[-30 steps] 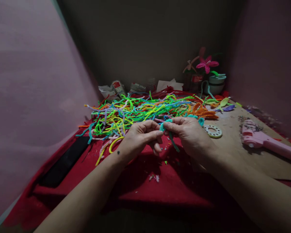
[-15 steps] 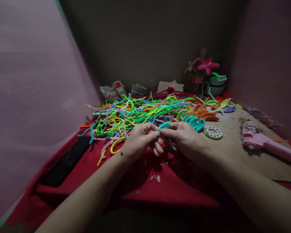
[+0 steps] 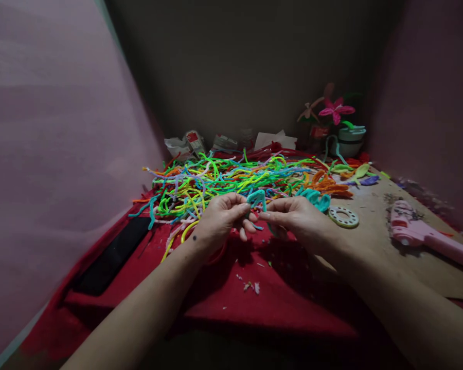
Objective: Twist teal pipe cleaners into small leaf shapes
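Between my two hands is a teal pipe cleaner (image 3: 257, 195), bent into a loop that rises above the fingertips. My left hand (image 3: 228, 215) pinches its left side between thumb and forefinger. My right hand (image 3: 289, 216) grips its right side, and a tail of it hangs down beside the fingers. Just beyond my right hand lie several teal looped petals (image 3: 317, 200). A big tangle of bright pipe cleaners (image 3: 231, 177) spreads behind both hands.
A black phone (image 3: 113, 257) lies at the left on the red cloth (image 3: 278, 308). To the right, a round holed disc (image 3: 344, 217) and a pink glue gun (image 3: 420, 228) rest on a brown board (image 3: 374, 257). Orange petals (image 3: 330, 185) and a potted pink flower (image 3: 336, 110) stand farther back.
The teal pipe cleaner, a compact closed loop before, now shows as a more open, squared bend. My hands have moved slightly apart. The whole view has shifted a little.
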Demonstrator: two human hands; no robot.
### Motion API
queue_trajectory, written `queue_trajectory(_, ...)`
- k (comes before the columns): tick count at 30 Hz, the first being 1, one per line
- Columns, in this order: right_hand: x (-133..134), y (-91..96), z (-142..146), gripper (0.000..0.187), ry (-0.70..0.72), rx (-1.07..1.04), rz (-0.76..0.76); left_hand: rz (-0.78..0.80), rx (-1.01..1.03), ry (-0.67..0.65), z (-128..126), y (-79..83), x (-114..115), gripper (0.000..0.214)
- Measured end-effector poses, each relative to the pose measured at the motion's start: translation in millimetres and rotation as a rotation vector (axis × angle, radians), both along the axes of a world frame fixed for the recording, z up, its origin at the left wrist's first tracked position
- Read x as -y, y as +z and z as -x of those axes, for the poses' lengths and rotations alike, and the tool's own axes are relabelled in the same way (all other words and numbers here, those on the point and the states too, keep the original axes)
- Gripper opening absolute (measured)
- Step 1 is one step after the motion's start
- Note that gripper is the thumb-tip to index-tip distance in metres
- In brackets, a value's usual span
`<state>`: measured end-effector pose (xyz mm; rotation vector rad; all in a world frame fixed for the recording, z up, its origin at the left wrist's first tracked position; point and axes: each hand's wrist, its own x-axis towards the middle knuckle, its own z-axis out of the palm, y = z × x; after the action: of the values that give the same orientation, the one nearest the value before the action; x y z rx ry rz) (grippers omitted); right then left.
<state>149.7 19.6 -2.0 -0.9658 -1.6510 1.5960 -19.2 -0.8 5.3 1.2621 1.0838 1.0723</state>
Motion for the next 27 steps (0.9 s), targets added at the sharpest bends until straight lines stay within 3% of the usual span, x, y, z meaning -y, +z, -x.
queue_trajectory(4, 1, -4.2, 1, 0.023, -0.022, -0.269, 0.075, -0.026, -0.094, 0.029, -5, 4.5, 3, 0.016)
queue_trajectory(9, 2, -5.5, 6, 0.021, -0.174, -0.479, 0.023, -0.027, -0.111, 0.043, -12, 6.0, 8, 0.012)
queue_trajectory(14, 4, -2.4, 6, 0.017, -0.312, -0.439, -0.113, -0.069, -0.097, 0.037, -15, 3.1, 8, 0.006)
queue_trajectory(23, 6, -1.6, 1, 0.006, -0.408, -0.135, -0.557, -0.022, -0.078, 0.033, -15, 4.4, 7, 0.008)
queue_trajectory(27, 7, -5.5, 1, 0.005, -0.4, -0.072, -0.66, -0.029, -0.079, 0.046, -15, 5.3, 8, 0.009)
